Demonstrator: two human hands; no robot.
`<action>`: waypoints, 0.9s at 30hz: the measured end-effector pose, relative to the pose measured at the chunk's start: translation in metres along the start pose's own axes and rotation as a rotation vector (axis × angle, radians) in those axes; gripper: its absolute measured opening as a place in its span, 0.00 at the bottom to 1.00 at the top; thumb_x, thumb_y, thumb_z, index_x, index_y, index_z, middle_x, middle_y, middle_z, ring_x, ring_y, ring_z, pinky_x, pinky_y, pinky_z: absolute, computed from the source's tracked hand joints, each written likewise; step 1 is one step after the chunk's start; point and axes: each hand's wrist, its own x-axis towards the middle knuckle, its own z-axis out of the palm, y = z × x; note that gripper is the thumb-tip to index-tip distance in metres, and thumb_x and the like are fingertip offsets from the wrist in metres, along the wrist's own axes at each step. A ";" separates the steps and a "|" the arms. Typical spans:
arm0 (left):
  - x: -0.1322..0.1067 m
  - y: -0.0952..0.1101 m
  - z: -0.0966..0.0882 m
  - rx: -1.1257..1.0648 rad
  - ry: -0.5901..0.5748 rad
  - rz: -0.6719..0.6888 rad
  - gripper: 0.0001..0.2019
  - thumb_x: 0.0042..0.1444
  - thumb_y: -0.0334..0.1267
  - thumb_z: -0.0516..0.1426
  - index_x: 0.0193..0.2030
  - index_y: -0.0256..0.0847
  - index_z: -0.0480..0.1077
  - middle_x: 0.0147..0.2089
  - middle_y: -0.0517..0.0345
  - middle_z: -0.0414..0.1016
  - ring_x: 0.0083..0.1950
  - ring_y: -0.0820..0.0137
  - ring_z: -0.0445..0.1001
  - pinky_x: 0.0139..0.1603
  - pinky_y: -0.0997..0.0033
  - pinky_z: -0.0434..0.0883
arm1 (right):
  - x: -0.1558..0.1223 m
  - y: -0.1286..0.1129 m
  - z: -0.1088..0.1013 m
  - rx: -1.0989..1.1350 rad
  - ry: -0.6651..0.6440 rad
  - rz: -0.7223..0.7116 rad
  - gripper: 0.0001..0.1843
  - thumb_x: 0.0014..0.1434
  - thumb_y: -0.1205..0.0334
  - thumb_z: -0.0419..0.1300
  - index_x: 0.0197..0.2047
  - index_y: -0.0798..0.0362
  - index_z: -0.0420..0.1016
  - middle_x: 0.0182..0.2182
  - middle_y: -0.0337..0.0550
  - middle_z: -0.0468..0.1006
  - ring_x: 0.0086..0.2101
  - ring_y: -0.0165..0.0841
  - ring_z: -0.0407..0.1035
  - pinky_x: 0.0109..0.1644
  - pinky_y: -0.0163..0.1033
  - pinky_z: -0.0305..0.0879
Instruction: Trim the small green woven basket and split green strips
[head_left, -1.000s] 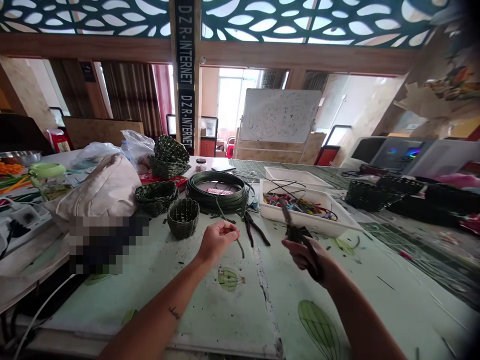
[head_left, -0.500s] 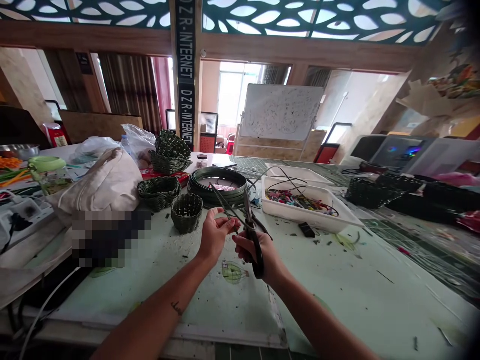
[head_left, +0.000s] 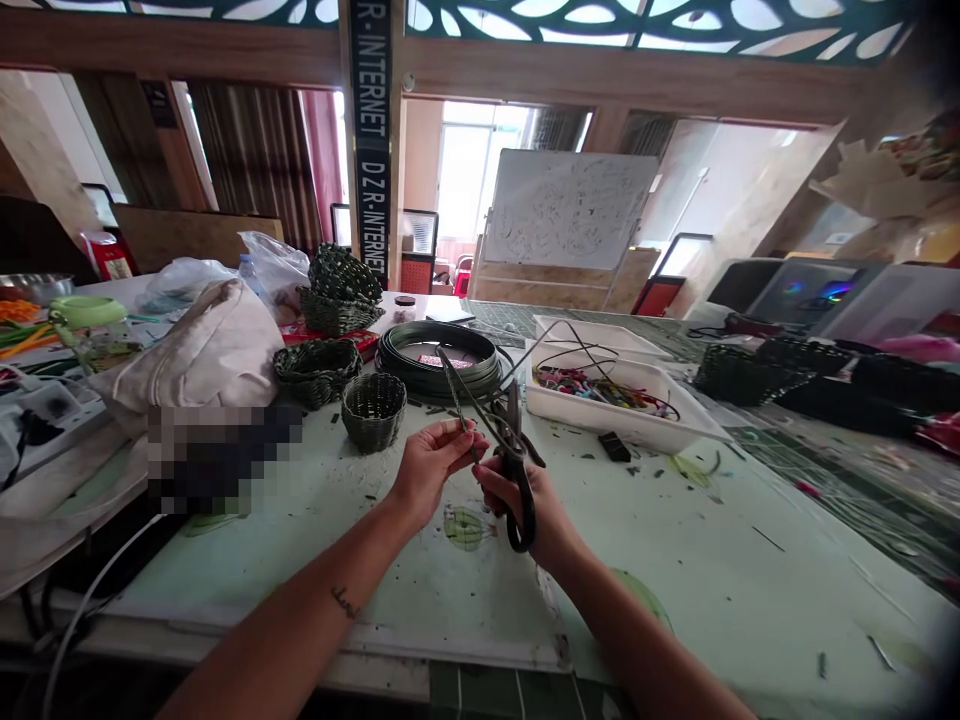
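Note:
Dark green weaving strips (head_left: 457,395) stick up from the closed fingers of my left hand (head_left: 433,462), which pinches them above the table. My right hand (head_left: 534,500) has black-handled scissors (head_left: 517,470), blades pointing up and away from me. Its thumb and forefinger sit close to the strip ends by my left fingertips; whether they also grip a strip I cannot tell. Just beyond the hands lies a coil of dark green strip (head_left: 439,385). Left of it stands a small woven basket (head_left: 373,412), with another woven basket (head_left: 316,370) behind.
A white tray (head_left: 622,425) of colourful small pieces stands right of the coil. Stacked woven baskets (head_left: 341,290) and a pale cloth bag (head_left: 202,350) are at left. A black block (head_left: 614,447) and scattered clippings lie on the pale green table cover (head_left: 675,560).
The camera view has tilted slightly down, so the background sits higher. Both hands stay close together with the strips and scissors; the strips in my left hand now stand more upright.

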 end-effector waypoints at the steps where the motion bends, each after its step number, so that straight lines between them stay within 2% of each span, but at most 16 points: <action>1: -0.001 0.000 0.001 0.010 -0.003 0.001 0.19 0.39 0.43 0.69 0.36 0.34 0.75 0.33 0.53 0.78 0.36 0.70 0.76 0.45 0.66 0.73 | 0.000 0.000 0.000 -0.004 0.024 -0.017 0.20 0.47 0.47 0.69 0.27 0.55 0.71 0.17 0.34 0.65 0.20 0.27 0.56 0.25 0.33 0.53; 5: -0.003 0.001 0.004 0.105 -0.024 0.009 0.18 0.37 0.43 0.70 0.33 0.33 0.76 0.30 0.55 0.77 0.33 0.71 0.75 0.42 0.69 0.72 | 0.002 -0.001 0.001 -0.077 0.142 -0.107 0.20 0.44 0.46 0.70 0.25 0.54 0.72 0.19 0.35 0.65 0.22 0.28 0.56 0.26 0.34 0.53; 8: -0.003 0.001 0.002 0.189 -0.026 0.010 0.18 0.37 0.44 0.70 0.32 0.34 0.77 0.26 0.56 0.76 0.29 0.72 0.73 0.37 0.71 0.71 | 0.005 0.000 0.001 -0.118 0.169 -0.168 0.20 0.42 0.46 0.71 0.25 0.54 0.73 0.21 0.36 0.69 0.24 0.30 0.59 0.29 0.35 0.55; 12: -0.003 0.002 -0.003 0.280 -0.029 -0.003 0.16 0.41 0.46 0.67 0.31 0.34 0.77 0.23 0.57 0.74 0.26 0.72 0.71 0.31 0.72 0.68 | 0.004 0.002 0.000 -0.107 0.084 -0.081 0.20 0.45 0.45 0.69 0.27 0.55 0.75 0.21 0.40 0.74 0.23 0.30 0.62 0.27 0.34 0.57; 17: -0.005 0.003 -0.003 0.368 0.019 0.041 0.14 0.43 0.44 0.66 0.31 0.35 0.77 0.25 0.57 0.75 0.29 0.71 0.71 0.34 0.72 0.68 | -0.001 -0.005 0.000 -0.031 0.008 -0.025 0.19 0.45 0.48 0.70 0.28 0.56 0.75 0.21 0.42 0.76 0.22 0.30 0.65 0.26 0.34 0.59; 23: -0.006 0.001 0.000 0.451 0.057 0.165 0.07 0.45 0.39 0.64 0.30 0.38 0.78 0.30 0.56 0.78 0.36 0.66 0.73 0.37 0.72 0.68 | 0.003 -0.004 0.006 0.111 0.103 0.115 0.22 0.39 0.48 0.72 0.24 0.56 0.71 0.19 0.42 0.74 0.18 0.30 0.66 0.20 0.33 0.58; 27: -0.004 0.002 0.000 0.479 0.068 0.164 0.08 0.47 0.40 0.63 0.32 0.38 0.78 0.29 0.57 0.78 0.33 0.68 0.72 0.35 0.73 0.68 | 0.003 -0.003 0.006 0.142 0.128 0.109 0.22 0.38 0.48 0.73 0.27 0.56 0.73 0.22 0.45 0.77 0.21 0.33 0.70 0.22 0.34 0.62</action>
